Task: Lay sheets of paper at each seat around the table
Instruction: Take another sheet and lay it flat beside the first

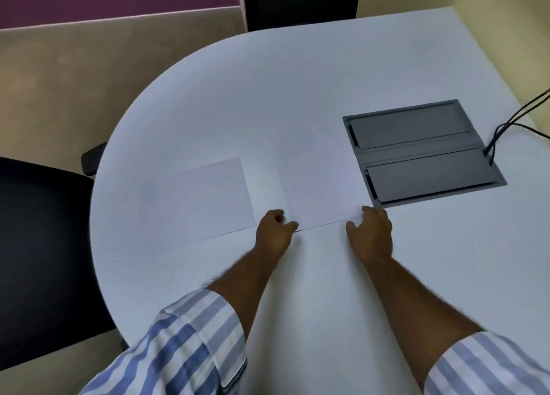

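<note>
Paper sheet (320, 186) pinched by both hands, beside closed cable box (422, 152).

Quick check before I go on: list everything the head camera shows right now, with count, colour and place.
table: 1, white, rounded end, fills the middle of the view
sheet of paper: 1, white, flat on the table, left of the hands
second sheet: 1, white, flat on the table, near edge between the hands
cable box: 1, grey, two closed flaps, set into the table on the right
cables: 2, black, running from the box's right edge off to the right
chair: 1, black, at the table's left
dark chair back: 1, black, far side, top
left hand: at the second sheet's near left corner
right hand: at its near right corner
striped sleeves: 2, blue and white
</note>
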